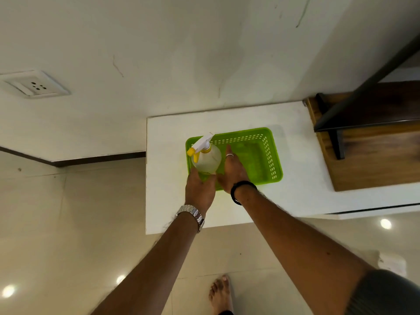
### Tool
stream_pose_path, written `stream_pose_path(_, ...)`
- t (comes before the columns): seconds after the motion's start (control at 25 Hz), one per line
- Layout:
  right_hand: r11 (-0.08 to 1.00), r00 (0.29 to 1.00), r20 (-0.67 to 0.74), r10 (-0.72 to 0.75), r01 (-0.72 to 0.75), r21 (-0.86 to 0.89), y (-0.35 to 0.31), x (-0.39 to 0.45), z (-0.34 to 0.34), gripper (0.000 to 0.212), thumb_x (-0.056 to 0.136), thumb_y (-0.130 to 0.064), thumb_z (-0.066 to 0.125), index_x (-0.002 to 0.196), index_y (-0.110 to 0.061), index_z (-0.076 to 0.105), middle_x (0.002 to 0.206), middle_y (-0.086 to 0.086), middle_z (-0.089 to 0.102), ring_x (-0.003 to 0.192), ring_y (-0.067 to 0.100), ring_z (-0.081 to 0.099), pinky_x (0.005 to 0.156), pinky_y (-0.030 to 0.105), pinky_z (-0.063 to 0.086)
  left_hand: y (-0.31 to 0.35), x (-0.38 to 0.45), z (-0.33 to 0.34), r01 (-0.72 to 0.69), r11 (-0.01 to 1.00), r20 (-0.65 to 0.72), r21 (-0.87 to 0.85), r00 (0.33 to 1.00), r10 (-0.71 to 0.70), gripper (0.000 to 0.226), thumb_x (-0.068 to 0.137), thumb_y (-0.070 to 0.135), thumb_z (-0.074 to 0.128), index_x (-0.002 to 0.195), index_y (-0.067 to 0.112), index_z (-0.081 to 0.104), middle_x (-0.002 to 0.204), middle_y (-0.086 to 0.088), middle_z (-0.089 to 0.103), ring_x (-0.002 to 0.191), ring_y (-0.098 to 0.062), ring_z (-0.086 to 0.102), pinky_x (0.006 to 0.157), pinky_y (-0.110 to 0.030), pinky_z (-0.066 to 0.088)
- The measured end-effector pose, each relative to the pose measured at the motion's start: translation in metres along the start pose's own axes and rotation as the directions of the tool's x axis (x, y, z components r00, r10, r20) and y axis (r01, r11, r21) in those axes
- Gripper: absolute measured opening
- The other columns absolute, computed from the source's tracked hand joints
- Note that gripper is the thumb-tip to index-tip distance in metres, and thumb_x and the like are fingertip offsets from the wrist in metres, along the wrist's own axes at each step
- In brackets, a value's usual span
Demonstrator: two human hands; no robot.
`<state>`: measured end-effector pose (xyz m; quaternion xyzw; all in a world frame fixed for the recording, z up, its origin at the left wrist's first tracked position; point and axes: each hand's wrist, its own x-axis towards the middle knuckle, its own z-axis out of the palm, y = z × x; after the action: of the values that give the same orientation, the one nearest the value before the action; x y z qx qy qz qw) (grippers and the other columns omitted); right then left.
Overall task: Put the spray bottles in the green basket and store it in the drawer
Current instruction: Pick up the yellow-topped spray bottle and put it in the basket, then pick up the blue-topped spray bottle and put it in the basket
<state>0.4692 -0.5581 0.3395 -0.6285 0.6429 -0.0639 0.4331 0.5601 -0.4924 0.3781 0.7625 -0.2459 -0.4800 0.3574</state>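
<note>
A green perforated basket [261, 155] sits on a white cabinet top [295, 196]. One clear spray bottle [208, 159] with a white trigger head and yellow nozzle stands in the basket's left end. My left hand [200, 189], with a metal watch on the wrist, grips the bottle's lower body from the near side. My right hand [233, 169], with a ring and a black wristband, rests flat with fingers extended against the bottle's right side, over the basket's inside. No second bottle and no drawer front are visible.
A dark wooden shelf unit [368, 142] with a black metal frame adjoins the cabinet top on the right. A wall socket [36, 86] is on the wall at left. Glossy floor tiles and my bare foot [221, 294] lie below.
</note>
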Motion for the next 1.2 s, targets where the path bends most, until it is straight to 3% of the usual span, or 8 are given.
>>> stream_pose_path(0.08,1.0,1.0,0.001,0.005,-0.005,-0.025,0.006,-0.01,-0.002,0.096,0.087,0.001,0.065,0.16,-0.012,0.003,0.164,0.012,0.023,0.144,0.032,0.037,0.11,0.038,0.037,-0.005,-0.003,-0.002,-0.006,0.999,-0.012,0.031,1.0,0.007,0.044,0.094,0.024,0.062,0.137,0.026,0.055,0.128,-0.006,0.066,0.117,-0.029,0.061,0.094,-0.039,0.05)
stream_pose_path(0.36,0.994,0.995,0.061,-0.073,0.077,-0.072,0.024,-0.043,-0.005,0.084,0.093,-0.012,0.061,0.159,-0.008,0.009,0.162,0.016,0.027,0.143,0.032,0.039,0.109,0.038,0.039,-0.019,-0.007,-0.012,-0.061,0.985,-0.043,0.158,0.997,0.069,0.05,0.095,0.026,0.063,0.142,0.023,0.05,0.14,-0.008,0.057,0.128,-0.031,0.054,0.094,-0.034,0.041)
stream_pose_path(0.6,0.988,0.987,0.047,-0.153,0.151,0.04,0.03,-0.065,-0.011,0.075,0.096,-0.013,0.056,0.158,-0.008,0.015,0.161,0.018,0.028,0.146,0.033,0.032,0.115,0.039,0.032,-0.027,-0.01,-0.018,-0.171,0.934,-0.003,0.312,0.983,0.181,0.044,0.097,0.028,0.061,0.139,0.021,0.052,0.137,-0.007,0.061,0.124,-0.032,0.057,0.091,-0.033,0.041)
stream_pose_path(0.68,0.966,0.967,-0.052,-0.248,0.251,0.067,0.037,-0.083,-0.02,0.069,0.094,-0.01,0.055,0.156,-0.005,0.025,0.157,0.02,0.034,0.145,0.034,0.033,0.117,0.041,0.031,-0.035,-0.025,-0.016,-0.229,0.893,0.011,0.387,0.97,0.244,0.042,0.099,0.025,0.058,0.139,0.017,0.051,0.139,-0.01,0.061,0.126,-0.033,0.057,0.093,-0.034,0.043)
stream_pose_path(0.76,0.932,0.921,-0.152,-0.358,0.362,0.001,0.057,-0.107,-0.029,0.064,0.091,-0.008,0.056,0.151,-0.003,0.037,0.151,0.021,0.044,0.142,0.035,0.037,0.118,0.048,0.029,-0.05,-0.057,-0.008,-0.318,0.844,0.085,0.432,0.946,0.313,0.052,0.1,0.025,0.057,0.15,0.015,0.043,0.153,-0.008,0.051,0.14,-0.028,0.049,0.11,-0.04,0.043)
stream_pose_path(0.88,0.894,0.901,-0.111,-0.42,0.389,-0.222,0.101,-0.149,-0.04,0.065,0.09,-0.019,0.055,0.153,-0.013,0.037,0.157,0.011,0.038,0.15,0.027,0.025,0.122,0.055,0.011,-0.076,-0.111,0.018,-0.485,0.672,0.247,0.56,0.872,0.423,0.074,0.099,0.043,0.049,0.161,0.014,0.021,0.169,-0.004,0.024,0.156,-0.019,0.022,0.126,-0.04,0.022)
stream_pose_path(1.04,0.863,0.94,0.024,-0.341,0.323,-0.388,0.187,-0.205,-0.059,0.071,0.093,-0.038,0.052,0.156,-0.02,0.026,0.165,0.01,0.021,0.154,0.026,0.008,0.121,0.059,0.0,-0.096,-0.154,0.077,-0.574,0.515,0.399,0.637,0.817,0.416,0.081,0.094,0.051,0.041,0.161,0.015,0.014,0.172,-0.003,0.015,0.159,-0.019,0.012,0.127,-0.04,0.017)
stream_pose_path(1.2,0.904,0.989,0.026,-0.147,0.145,-0.403,0.31,-0.28,-0.086,0.081,0.092,-0.061,0.044,0.157,-0.018,0.021,0.165,0.015,0.018,0.153,0.031,0.01,0.121,0.062,0.0,-0.128,-0.208,0.167,-0.626,0.396,0.557,0.672,0.779,0.288,0.08,0.092,0.049,0.041,0.161,0.014,0.02,0.17,-0.003,0.02,0.158,-0.022,0.018,0.126,-0.043,0.02)
